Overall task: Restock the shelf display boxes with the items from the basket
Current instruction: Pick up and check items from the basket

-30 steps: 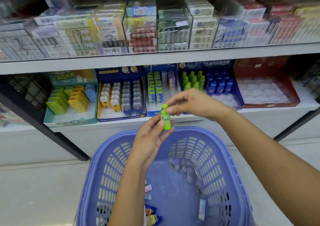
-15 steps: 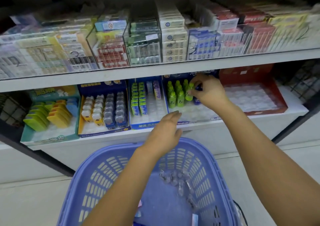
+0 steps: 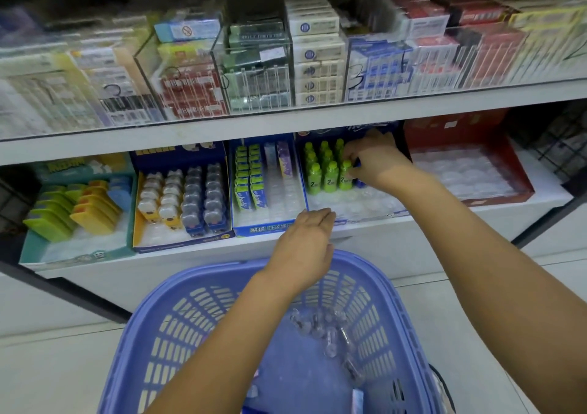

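My right hand (image 3: 376, 159) reaches into the blue display box (image 3: 352, 216) on the lower shelf and pinches a small green bottle (image 3: 345, 175) at the front right of the green rows. More green bottles (image 3: 320, 165) stand beside it, with blue ones mostly hidden behind my hand. My left hand (image 3: 306, 243) hovers with relaxed fingers over the shelf edge, above the purple basket (image 3: 152, 318), holding nothing. Inside the basket lie several clear plastic items (image 3: 324, 331) and a few small packets at the bottom edge.
Left of the bottle box stand a blue box of green packs (image 3: 251, 184), a box of bear-shaped items (image 3: 181, 200) and a teal box of yellow and green cases (image 3: 73, 210). A red box (image 3: 470, 172) with a clear tray is at right. Cigarette packs fill the upper shelf (image 3: 286, 64).
My right hand carried the green bottle from above the basket into the display box and lowered it into the front row. My left hand let go and moved toward the shelf edge.
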Available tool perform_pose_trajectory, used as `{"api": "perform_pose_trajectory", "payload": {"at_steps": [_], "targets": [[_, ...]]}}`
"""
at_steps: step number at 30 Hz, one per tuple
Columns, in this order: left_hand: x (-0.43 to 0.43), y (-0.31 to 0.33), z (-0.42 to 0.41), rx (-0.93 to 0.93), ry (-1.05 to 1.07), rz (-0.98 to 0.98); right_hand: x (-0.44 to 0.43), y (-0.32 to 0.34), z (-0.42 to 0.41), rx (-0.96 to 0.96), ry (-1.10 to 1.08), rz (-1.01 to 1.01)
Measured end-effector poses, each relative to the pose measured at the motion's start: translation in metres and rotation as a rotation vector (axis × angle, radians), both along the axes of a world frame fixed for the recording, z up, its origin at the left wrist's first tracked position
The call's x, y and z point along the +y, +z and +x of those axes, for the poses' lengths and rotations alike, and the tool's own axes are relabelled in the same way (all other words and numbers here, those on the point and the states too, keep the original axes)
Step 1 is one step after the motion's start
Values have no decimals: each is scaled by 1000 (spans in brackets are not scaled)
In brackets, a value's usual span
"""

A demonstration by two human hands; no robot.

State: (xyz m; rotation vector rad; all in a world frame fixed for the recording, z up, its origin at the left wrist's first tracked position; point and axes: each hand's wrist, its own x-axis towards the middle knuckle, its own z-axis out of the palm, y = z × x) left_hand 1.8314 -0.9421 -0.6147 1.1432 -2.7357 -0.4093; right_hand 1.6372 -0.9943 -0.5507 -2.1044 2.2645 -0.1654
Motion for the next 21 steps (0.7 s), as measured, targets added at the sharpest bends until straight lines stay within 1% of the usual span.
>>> {"api": "perform_pose_trajectory", "payload": {"at_steps": [6,7,9,10,12,13,14,15,17,20,21], "targets": [[1,9,-1,-65,-11,18,1,13,11,128,-5,68],[3,14,-1,-60,-17,22,3,16,14,148,-14,83],[12,21,2,28,-24,27,10,19,18,147,-39,70],[18,22,7,104,-14,24,17,21,19,97,-50,37],[29,19,20,259,37,22,33,24,25,-114,-38,-44],[34,13,30,296,72,59,45,25,31,-231,2,-59],[39,5,40,292,104,120,57,24,39,-307,55,-25],[42,-6,51,241,133,201,68,19,50,-333,114,48],[51,-35,74,57,170,366,89,-5,76,-307,224,258],[64,-85,109,-222,224,496,119,-72,114,-149,335,617],[68,-100,122,-289,243,540,129,-97,123,-98,356,737]]}}
